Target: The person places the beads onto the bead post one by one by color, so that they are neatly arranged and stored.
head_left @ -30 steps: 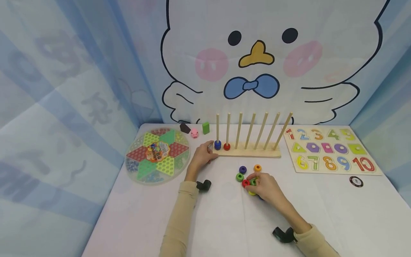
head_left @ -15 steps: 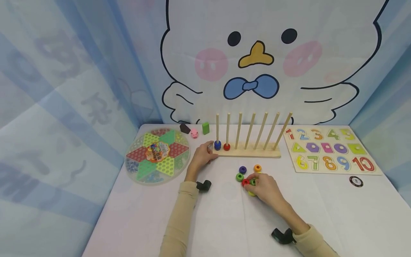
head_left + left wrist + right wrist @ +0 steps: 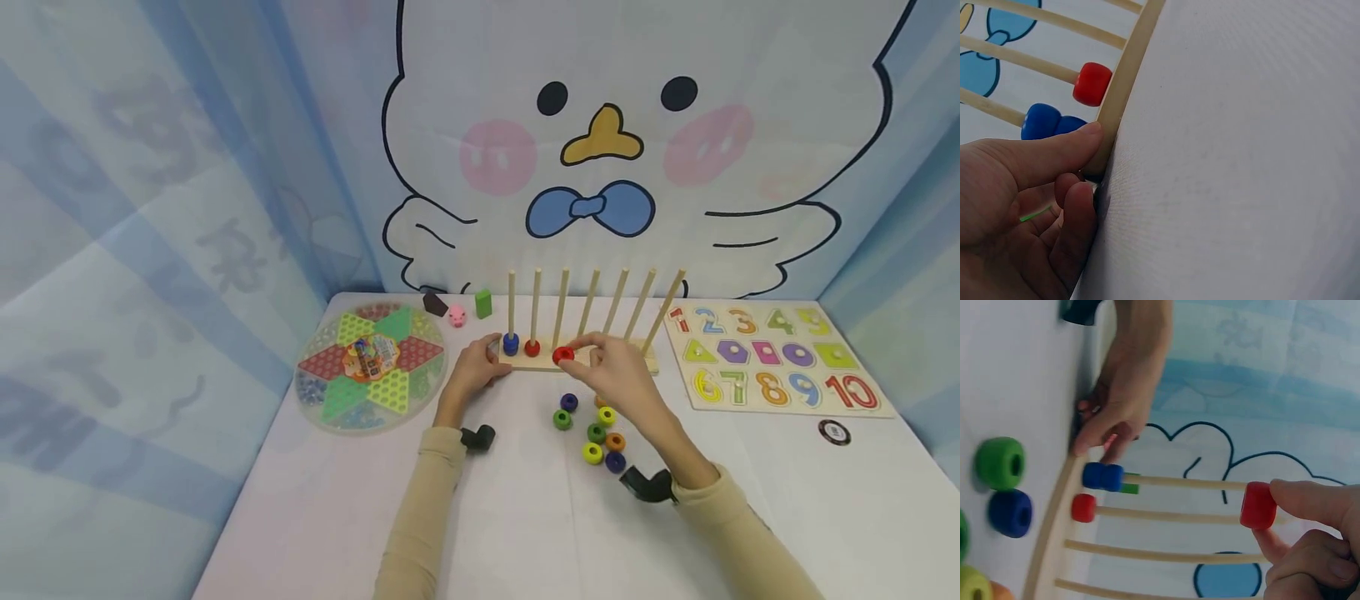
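A wooden peg stand (image 3: pixel 525 364) with several upright pegs stands at the back of the table. Two blue beads (image 3: pixel 511 344) are stacked on its leftmost peg, and one red bead (image 3: pixel 1092 84) sits low on the second. My left hand (image 3: pixel 472 371) grips the left end of the base, thumb on top in the left wrist view. Between thumb and finger, my right hand (image 3: pixel 621 377) pinches another red bead (image 3: pixel 1258 505), raised near the upper part of the pegs in the right wrist view.
Several loose beads, including a green bead (image 3: pixel 558 424) and a yellow bead (image 3: pixel 591 458), lie before the stand. A round star-patterned game board (image 3: pixel 390 412) is at left, a number puzzle board (image 3: pixel 750 406) at right. Small toys, including a pink pig (image 3: pixel 457 316), sit behind.
My right hand has lifted a red bead from the loose pile and carried it up and forward to the peg stand. My left hand has stayed on the stand's end.
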Demonstrator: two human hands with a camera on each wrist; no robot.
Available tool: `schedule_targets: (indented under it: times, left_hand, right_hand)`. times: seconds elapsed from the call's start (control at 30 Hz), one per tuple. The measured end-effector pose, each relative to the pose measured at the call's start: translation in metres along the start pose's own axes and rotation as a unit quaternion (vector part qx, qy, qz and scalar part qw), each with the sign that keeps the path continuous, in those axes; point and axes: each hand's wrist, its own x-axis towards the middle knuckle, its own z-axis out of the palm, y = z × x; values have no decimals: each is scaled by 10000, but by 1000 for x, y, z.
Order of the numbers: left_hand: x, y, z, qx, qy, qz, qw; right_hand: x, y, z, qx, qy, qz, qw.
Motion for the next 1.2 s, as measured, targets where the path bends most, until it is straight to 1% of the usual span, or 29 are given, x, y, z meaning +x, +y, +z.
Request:
schedule_targets:
  times: [0.23,0.33,0.47,0.6,0.73,0.83,1.0,1.2]
  left_hand:
    - [-4,1,1,46,26,4,10000]
    - [-4,1,1,48,27,48,10000]
    - [-3,1,1,57,10,85,9999]
    - [-4,0,0,58,9,115,9999]
    - [-5,-2,0,65,15,141,9999]
    - [-4,-2,1,56,15,158,9999]
    - [-2,-1,2,39,-22,139,9999]
    - [-1,1,0,41,34,39,10000]
  right_hand:
    - [32,-36,-21,-5,365,-490,9981]
    - [46,-47,-29,23,475,-555,9973]
    - [64,-55,-37,84,658,-550,9963]
    - [77,-58,-39,130,759,-522,9957]
    - [87,-59,-35,115,677,-474,9965]
    - [93,-58,-30,-31,585,-422,9974]
    - [95,-55,-23,-274,530,-344,9976]
    - [94,-53,-19,-304,622,-466,9965]
